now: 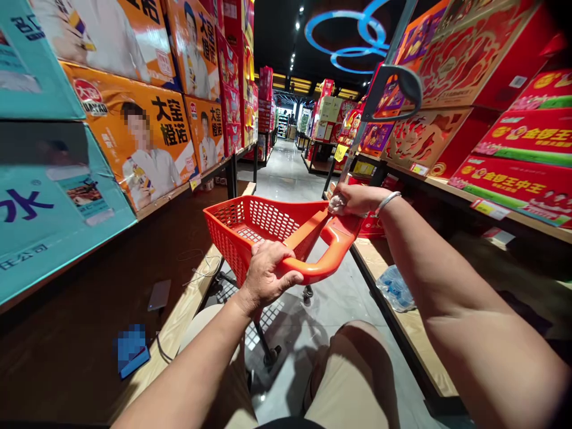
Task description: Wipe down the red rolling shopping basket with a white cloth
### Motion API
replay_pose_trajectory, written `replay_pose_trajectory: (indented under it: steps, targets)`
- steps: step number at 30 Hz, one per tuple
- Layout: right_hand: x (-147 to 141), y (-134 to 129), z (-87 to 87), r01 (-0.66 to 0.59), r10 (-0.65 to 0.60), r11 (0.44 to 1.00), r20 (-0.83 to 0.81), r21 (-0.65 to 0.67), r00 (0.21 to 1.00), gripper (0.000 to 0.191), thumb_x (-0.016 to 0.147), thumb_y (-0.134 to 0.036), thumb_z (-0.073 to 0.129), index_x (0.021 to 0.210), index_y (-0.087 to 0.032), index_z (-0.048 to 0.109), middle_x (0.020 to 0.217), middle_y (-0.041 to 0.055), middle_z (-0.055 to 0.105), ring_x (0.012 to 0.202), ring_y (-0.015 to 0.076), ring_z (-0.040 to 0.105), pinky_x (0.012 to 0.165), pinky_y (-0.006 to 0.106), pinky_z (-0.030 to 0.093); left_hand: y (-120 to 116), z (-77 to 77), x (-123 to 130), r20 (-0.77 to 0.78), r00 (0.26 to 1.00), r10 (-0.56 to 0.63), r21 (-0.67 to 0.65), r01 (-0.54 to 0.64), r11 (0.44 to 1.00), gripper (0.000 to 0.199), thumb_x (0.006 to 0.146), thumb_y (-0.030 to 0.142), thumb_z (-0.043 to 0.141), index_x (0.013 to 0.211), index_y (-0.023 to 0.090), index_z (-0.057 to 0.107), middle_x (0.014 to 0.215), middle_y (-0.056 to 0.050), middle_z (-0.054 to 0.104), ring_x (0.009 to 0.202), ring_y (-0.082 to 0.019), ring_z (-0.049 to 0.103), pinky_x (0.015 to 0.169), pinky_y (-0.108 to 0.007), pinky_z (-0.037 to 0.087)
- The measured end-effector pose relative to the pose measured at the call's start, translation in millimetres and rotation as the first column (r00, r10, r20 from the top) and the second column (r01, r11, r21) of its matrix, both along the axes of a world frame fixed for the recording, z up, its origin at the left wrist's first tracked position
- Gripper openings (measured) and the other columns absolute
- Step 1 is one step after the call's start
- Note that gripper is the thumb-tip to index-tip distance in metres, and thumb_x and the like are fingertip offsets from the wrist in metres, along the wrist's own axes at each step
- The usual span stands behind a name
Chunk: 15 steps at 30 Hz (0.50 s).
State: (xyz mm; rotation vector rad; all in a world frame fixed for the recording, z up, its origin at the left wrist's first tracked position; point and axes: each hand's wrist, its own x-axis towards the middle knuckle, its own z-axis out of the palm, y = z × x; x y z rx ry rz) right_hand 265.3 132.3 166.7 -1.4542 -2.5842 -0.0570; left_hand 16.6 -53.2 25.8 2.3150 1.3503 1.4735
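Observation:
An orange shopping cart (223, 232) with a perforated basket stands in the aisle in front of me. My left hand (268, 271) is wrapped round the left part of its curved handle, thumb on the near side. At the handle's right corner, my right hand (351, 199) has its fingers closed round the lower end of a grey metal pole (355, 146) and something whitish. That pole slants up to the right and bears a dark grey loop grip (395, 92). The part of the basket that shows holds no goods.
Stacked orange cartons (138, 140) and turquoise cartons (62, 208) line the left shelf. Red gift boxes (513, 179) fill the right one. A bag of bottles (397, 289) lies on the low right board, a blue object (133, 351) at lower left. The tiled floor (286, 173) runs ahead between shelves.

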Motion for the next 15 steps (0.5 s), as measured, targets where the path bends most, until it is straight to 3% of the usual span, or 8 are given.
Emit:
replay_pose_trajectory:
  steps: [3, 8, 11, 13, 15]
  targets:
    - [-17, -11, 4.2, -0.008, 0.008, 1.0, 0.149, -0.002, 0.989, 0.043, 0.068, -0.03, 0.082, 0.107, -0.019, 0.067, 0.088, 0.0076, 0.073, 0.072, 0.0194, 0.064, 0.06, 0.026, 0.044, 0, 0.4, -3, 0.002, 1.0, -0.002, 0.007, 0.002, 1.0, 0.078, 0.082, 0.092, 0.027, 0.086, 0.023, 0.064, 0.082, -0.005, 0.067, 0.084, -0.024, 0.058, 0.088, -0.044, 0.037]
    - [-31, -59, 16.7, -0.235, 0.25, 0.963, 0.114, -0.13, 0.962, 0.043, 0.072, -0.025, 0.077, 0.113, -0.02, 0.065, 0.096, 0.0048, 0.074, 0.075, 0.0166, 0.065, 0.06, 0.022, 0.045, 2, 0.9, -12, 0.001, 0.999, -0.033, 0.001, 0.033, 0.999, 0.077, 0.082, 0.091, 0.032, 0.087, 0.022, 0.064, 0.086, -0.005, 0.069, 0.085, -0.023, 0.059, 0.089, -0.043, 0.037]
    - [-35, -107, 13.8, -0.512, 0.504, 0.85, -0.088, -0.125, 0.859, 0.044, 0.081, -0.027, 0.073, 0.123, -0.021, 0.062, 0.106, 0.0044, 0.074, 0.085, 0.0166, 0.068, 0.07, 0.024, 0.052, 6, -0.9, -16, 0.004, 0.999, -0.054, 0.012, 0.054, 0.998, 0.074, 0.084, 0.089, 0.035, 0.09, 0.021, 0.065, 0.088, -0.006, 0.069, 0.088, -0.024, 0.06, 0.092, -0.043, 0.037]
    - [-35, -140, -0.4, -0.689, 0.672, 0.725, -0.219, -0.001, 0.707, 0.048, 0.086, -0.024, 0.07, 0.133, -0.023, 0.059, 0.119, 0.0061, 0.071, 0.1, 0.0176, 0.068, 0.083, 0.026, 0.056, 9, -2.2, -20, 0.003, 0.998, -0.07, 0.029, 0.07, 0.997, 0.072, 0.086, 0.087, 0.036, 0.091, 0.021, 0.065, 0.088, -0.006, 0.069, 0.088, -0.025, 0.06, 0.091, -0.043, 0.038]
    - [-34, -165, -25.6, -0.741, 0.765, 0.64, -0.258, 0.202, 0.591, 0.048, 0.089, -0.019, 0.067, 0.136, -0.024, 0.058, 0.129, 0.0083, 0.067, 0.115, 0.0197, 0.064, 0.096, 0.033, 0.055, 11, -2.6, -25, -0.006, 0.996, -0.087, 0.033, 0.087, 0.996, 0.071, 0.088, 0.085, 0.036, 0.091, 0.02, 0.066, 0.087, -0.007, 0.068, 0.087, -0.025, 0.059, 0.088, -0.043, 0.04]
